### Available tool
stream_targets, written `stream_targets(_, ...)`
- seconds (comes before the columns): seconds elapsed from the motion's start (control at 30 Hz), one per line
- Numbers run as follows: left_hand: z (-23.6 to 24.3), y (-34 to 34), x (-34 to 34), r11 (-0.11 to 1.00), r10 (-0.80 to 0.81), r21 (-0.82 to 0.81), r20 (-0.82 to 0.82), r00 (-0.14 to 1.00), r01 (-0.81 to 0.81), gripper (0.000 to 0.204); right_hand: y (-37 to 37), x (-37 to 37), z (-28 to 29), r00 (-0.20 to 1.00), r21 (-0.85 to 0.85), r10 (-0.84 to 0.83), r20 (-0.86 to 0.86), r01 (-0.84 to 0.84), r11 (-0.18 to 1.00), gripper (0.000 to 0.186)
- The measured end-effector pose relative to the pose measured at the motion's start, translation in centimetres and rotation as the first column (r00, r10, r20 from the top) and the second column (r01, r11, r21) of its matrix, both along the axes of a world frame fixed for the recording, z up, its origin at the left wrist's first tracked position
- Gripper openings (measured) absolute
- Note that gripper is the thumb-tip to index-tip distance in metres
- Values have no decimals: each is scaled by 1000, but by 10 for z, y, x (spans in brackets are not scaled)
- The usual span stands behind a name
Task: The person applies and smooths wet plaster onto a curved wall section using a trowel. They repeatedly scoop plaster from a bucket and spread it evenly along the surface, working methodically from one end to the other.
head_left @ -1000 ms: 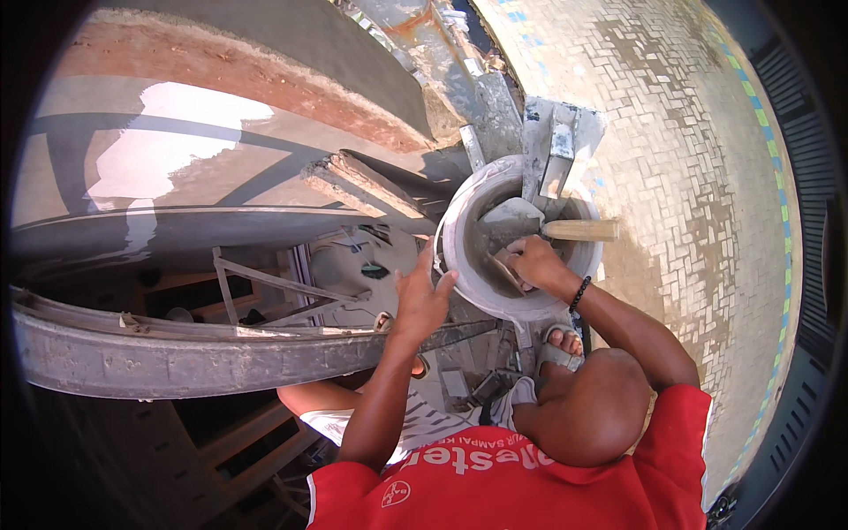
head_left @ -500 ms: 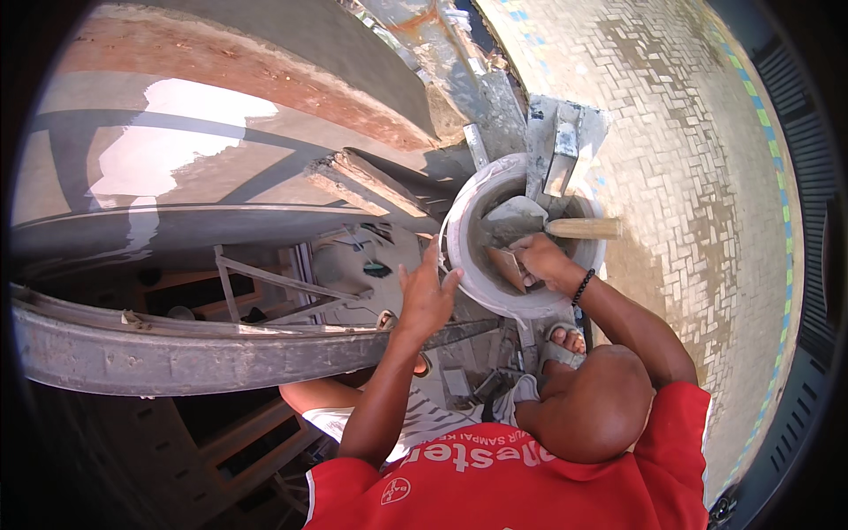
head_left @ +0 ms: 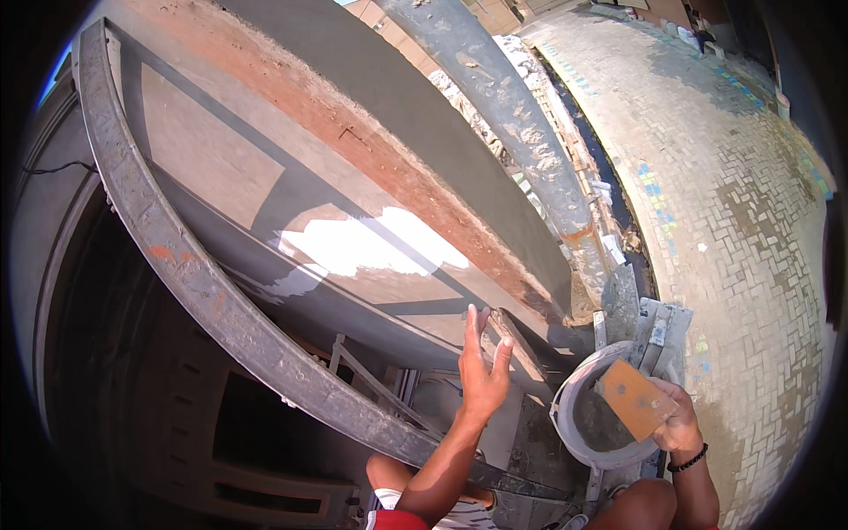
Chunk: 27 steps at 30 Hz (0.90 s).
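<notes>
Your right hand (head_left: 678, 422) clamps a flat orange-brown plate (head_left: 634, 400) above a white bucket (head_left: 609, 458) at near right; your left hand (head_left: 484, 378) is raised well apart, fingers parted. Partly hidden by your left forearm, a metal beam (head_left: 208, 287) sweeps from near centre to far left. Beyond rises a grey wall (head_left: 208, 163) bearing a bright white patch (head_left: 358, 247); at right, sunlit herringbone paving (head_left: 760, 291) stretches far.

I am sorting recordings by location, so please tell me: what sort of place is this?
Probably an outdoor building site beside a paved lane: the grey wall bears a ragged white patch, and the right hand holds a flat orange-brown plate by a grey-smeared bucket.
</notes>
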<state>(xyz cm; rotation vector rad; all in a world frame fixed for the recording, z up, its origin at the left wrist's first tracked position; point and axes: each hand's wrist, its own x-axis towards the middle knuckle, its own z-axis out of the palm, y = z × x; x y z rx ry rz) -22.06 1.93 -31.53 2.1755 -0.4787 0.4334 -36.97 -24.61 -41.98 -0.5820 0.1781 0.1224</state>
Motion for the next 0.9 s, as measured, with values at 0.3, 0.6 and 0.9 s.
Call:
stream_targets(0.3, 215, -36, 94, 962, 215, -265, 613, 761, -59, 66, -12, 41, 95, 943, -18, 93, 321, -92, 996, 50)
stream_targets(0.6, 348, -19, 140, 800, 116, 365, 684, 720, -476, 100, 24, 160, 189, 822, 75, 26, 568, -84, 994, 57)
stream_targets(0.9, 347, -16, 171, 749, 16, 465, 700, 714, -473, 119, 75, 283, 284, 679, -46, -122, 724, 223, 974, 56)
